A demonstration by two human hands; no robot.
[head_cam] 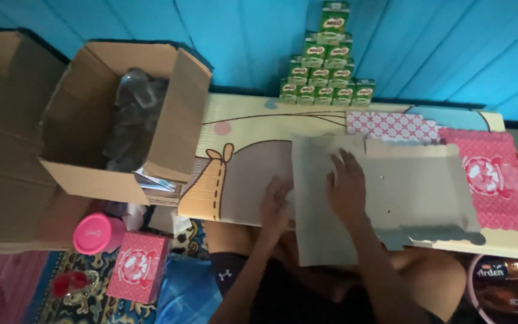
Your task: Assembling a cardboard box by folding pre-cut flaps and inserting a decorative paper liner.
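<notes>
Both hands flat, fingers spread, nothing gripped: left hand (275, 207) at grey box blank (391, 192)'s left edge, right hand (348, 186) pressing on it. Low table (241, 129) bare towards carton pyramid (326, 66).

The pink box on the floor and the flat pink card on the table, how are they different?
The pink box is folded up into a cube; the flat pink card lies unfolded, spread flat. The pink box stands on the floor beside a pink cup; the flat pink card rests on the low table, partly under the grey card that the hands press. Both share a pink pattern with a round white picture.
</notes>
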